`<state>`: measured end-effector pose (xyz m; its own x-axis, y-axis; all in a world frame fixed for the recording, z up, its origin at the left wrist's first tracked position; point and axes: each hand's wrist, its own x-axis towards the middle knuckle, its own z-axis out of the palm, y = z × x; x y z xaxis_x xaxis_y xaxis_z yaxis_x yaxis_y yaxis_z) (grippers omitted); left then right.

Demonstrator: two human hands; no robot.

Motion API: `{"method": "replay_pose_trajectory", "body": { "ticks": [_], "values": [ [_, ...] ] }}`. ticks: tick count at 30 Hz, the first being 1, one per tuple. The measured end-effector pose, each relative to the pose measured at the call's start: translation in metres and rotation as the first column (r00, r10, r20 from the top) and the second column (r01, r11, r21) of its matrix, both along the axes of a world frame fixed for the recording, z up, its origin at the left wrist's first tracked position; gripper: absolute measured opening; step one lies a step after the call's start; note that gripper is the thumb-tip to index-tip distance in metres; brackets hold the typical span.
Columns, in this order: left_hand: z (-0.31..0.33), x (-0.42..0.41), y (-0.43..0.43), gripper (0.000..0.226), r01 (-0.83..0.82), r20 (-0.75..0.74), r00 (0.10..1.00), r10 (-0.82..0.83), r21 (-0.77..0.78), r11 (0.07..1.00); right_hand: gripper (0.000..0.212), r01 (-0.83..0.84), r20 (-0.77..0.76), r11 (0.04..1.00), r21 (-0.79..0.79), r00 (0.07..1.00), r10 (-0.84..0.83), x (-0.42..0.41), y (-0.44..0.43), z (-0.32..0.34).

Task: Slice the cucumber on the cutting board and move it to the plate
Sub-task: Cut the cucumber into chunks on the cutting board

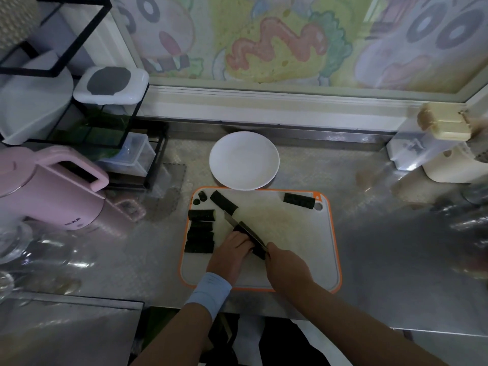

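The left hand (229, 256) lay on the near middle of the cutting board (303, 247), its fingers (241, 241) curled down over a dark cucumber piece (257, 250) and pinning it to the board. A pale blue wristband (210, 290) sat on that wrist. The right hand (289, 270) came in from the near right with its fingers closed round the handle of the knife (245, 229); the handle itself was hidden in the grip. The blade ran slantwise along the top of the held piece, its tip pointing to the far left, close against the left fingertips.

Other cut cucumber lay on the same board. A stack of cut lengths (200, 235) sat by the left edge, a slanted length (224, 201) just beyond the knife tip, two small end bits (199, 198) in the far left corner, and a single length (299, 200) well apart in the far right corner.

The white plate (244, 161) stood on the bench (383, 233), its near rim overlapping the board's far edge, with no cucumber on it. A pink kettle (50, 191) stood at the left.
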<state>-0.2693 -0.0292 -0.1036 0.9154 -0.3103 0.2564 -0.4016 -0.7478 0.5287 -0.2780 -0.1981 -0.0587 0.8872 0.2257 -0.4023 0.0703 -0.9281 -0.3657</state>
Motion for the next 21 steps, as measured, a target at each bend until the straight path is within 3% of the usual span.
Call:
{"method": "replay_pose_trajectory", "body": {
  "ticks": [6, 8, 11, 15, 18, 21],
  "values": [
    [0.007, 0.003, -0.001, 0.023, 0.033, 0.019, 0.999, -0.034, 0.054, 0.998, 0.02, 0.005, -0.028, 1.0, 0.02, 1.0, -0.004, 0.017, 0.002, 0.008],
    [0.012, 0.006, 0.003, 0.017, 0.07, 0.009, 0.997, -0.072, 0.142, 0.987, 0.022, 0.03, -0.086, 0.999, 0.043, 0.996, -0.026, 0.023, -0.002, 0.014],
    [0.02, 0.013, 0.01, 0.025, 0.093, -0.07, 0.995, -0.076, 0.286, 0.954, 0.027, 0.068, -0.153, 0.997, 0.034, 0.986, -0.062, 0.036, -0.011, 0.029],
    [0.033, 0.028, 0.011, 0.038, 0.12, -0.107, 0.99, -0.087, 0.354, 0.927, 0.031, 0.141, -0.169, 0.988, 0.057, 0.977, -0.13, 0.05, -0.02, 0.05],
    [0.034, 0.036, 0.013, 0.039, 0.223, -0.176, 0.972, -0.155, 0.481, 0.848, 0.038, 0.213, -0.15, 0.972, 0.1, 0.969, -0.197, 0.056, -0.024, 0.062],
    [0.035, 0.035, 0.028, 0.042, 0.242, -0.171, 0.968, -0.184, 0.44, 0.865, 0.03, 0.253, -0.12, 0.96, 0.119, 0.963, -0.239, 0.057, -0.028, 0.064]
  ]
}}
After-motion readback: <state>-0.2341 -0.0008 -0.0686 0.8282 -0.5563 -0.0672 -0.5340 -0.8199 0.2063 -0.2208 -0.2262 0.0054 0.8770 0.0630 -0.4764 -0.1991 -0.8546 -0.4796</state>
